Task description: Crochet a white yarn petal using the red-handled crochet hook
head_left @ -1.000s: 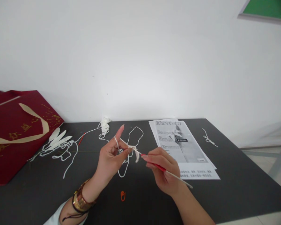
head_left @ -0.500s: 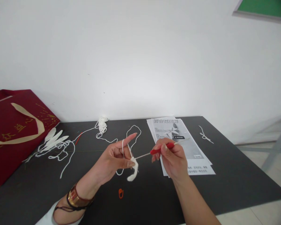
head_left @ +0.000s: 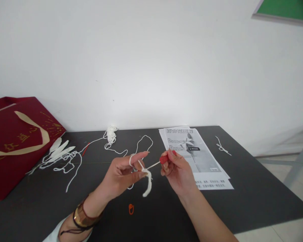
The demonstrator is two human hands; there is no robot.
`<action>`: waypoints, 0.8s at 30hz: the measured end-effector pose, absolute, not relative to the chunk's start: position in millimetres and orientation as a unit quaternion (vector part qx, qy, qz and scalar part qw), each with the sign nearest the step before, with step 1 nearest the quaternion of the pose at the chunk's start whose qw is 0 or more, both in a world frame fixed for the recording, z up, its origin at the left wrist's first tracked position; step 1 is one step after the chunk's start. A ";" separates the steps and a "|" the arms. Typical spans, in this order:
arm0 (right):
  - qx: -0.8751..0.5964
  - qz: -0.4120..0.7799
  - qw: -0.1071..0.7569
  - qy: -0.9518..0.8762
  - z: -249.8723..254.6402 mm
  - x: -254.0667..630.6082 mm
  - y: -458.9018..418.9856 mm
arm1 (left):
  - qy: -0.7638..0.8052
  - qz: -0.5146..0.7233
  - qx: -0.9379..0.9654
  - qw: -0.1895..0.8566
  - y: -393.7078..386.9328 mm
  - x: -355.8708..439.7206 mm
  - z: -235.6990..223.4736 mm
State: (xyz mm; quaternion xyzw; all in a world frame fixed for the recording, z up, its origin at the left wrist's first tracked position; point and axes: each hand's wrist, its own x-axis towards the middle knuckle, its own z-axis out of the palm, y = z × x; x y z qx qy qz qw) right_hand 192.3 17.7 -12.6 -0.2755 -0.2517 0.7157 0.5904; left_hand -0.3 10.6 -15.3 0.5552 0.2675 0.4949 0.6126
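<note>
Pinching a small white knitted piece (head_left: 148,185) in the left hand (head_left: 120,178), thumb against fingers, with yarn (head_left: 131,161) looped around the outstretched index finger. Gripping a red-handled hook (head_left: 168,157) in the closed fingers of the right hand (head_left: 179,172), with the thin shaft slanting to the upper end of the piece and the tip too small to make out. Hanging down in a curve below the left thumb, in the case of the piece, above a dark worktop (head_left: 252,198). Lying on the worktop: an orange clip (head_left: 131,209) nearer the wearer, printed papers (head_left: 210,164) beyond the right hand, and a knotted white string (head_left: 221,147) farther right. Spread to the left: a bunched white skein (head_left: 111,135) near the wall (head_left: 151,74), a thin red stick (head_left: 86,149), and flat white petal shapes (head_left: 60,149) with tangled strands, just beside a dark red bag (head_left: 5,129).
</note>
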 end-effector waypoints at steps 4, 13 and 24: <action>-0.285 0.742 0.570 -0.209 -16.6 184.5 17.5 | 0.301 0.558 0.618 0.465 8.3 8.9 -15.2; -0.301 0.707 0.588 -0.252 -21.3 180.7 17.8 | 0.384 0.452 0.677 0.435 9.3 5.9 -2.5; -0.317 0.684 0.600 -0.268 -20.7 182.8 18.8 | 0.435 0.370 0.734 0.367 23.0 5.5 26.2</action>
